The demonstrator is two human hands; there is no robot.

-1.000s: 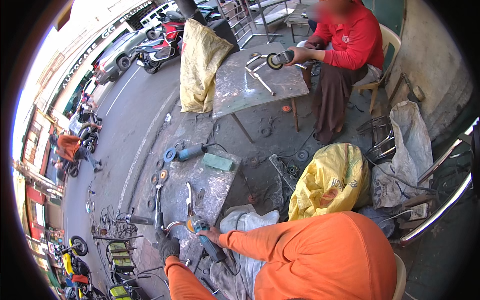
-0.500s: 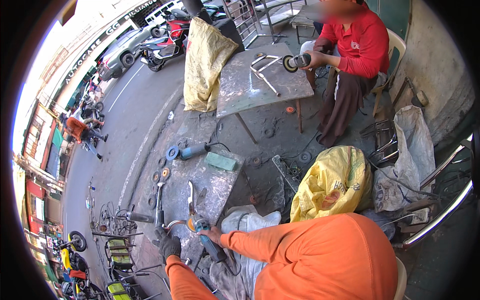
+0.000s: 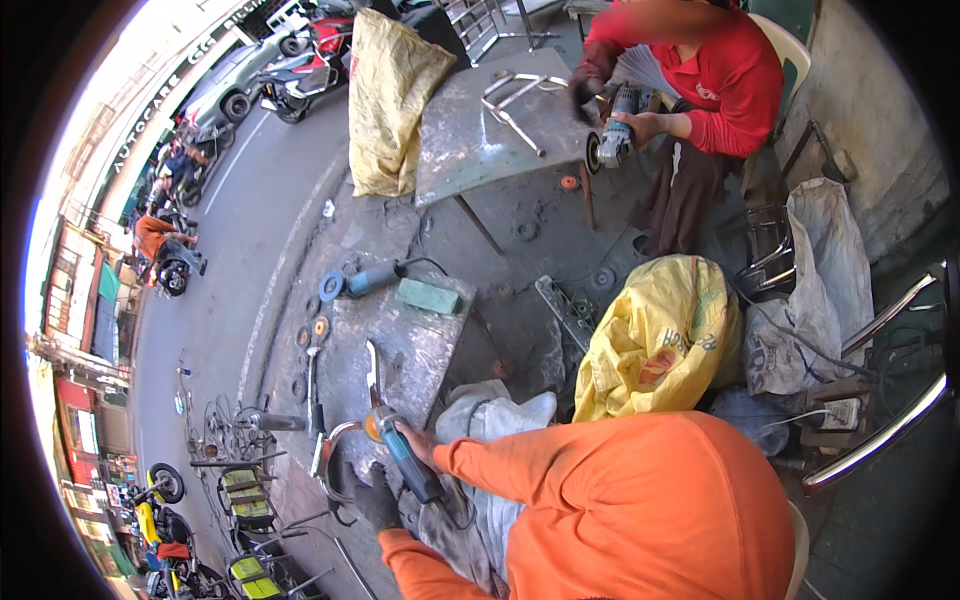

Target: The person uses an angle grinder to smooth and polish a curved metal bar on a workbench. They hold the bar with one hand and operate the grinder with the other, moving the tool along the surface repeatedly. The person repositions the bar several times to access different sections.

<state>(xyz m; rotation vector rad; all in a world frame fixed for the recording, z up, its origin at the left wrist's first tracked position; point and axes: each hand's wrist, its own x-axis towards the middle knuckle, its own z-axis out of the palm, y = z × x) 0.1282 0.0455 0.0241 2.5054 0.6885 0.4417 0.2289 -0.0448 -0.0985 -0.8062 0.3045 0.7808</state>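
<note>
My right hand (image 3: 418, 446) is wrapped round the blue body of an angle grinder (image 3: 413, 466), whose orange-brown disc (image 3: 373, 427) lies close to a curved, shiny metal piece (image 3: 332, 462). My left hand (image 3: 377, 498), in a dark glove, is at the lower end of that curved piece, its fingers closed round it. A straight metal rod with a dark grip (image 3: 317, 417) stands next to the curve; whether they are joined I cannot tell. Beyond the grinder's disc, a bent chrome bar (image 3: 373, 372) lies on the scuffed metal work table (image 3: 420, 345).
A second blue grinder (image 3: 370, 279), a green block (image 3: 428, 296) and several discs (image 3: 321, 327) lie on the table. A yellow sack (image 3: 660, 340) stands to the right. Opposite, a co-worker in red holds another grinder (image 3: 612, 140) beside a metal table (image 3: 460, 165). Parked bikes line the left.
My left hand has shifted down and right, turning the curved piece lower. The grinder stays beside it in my right hand. The co-worker's grinder has dropped away from the frame on their table.
</note>
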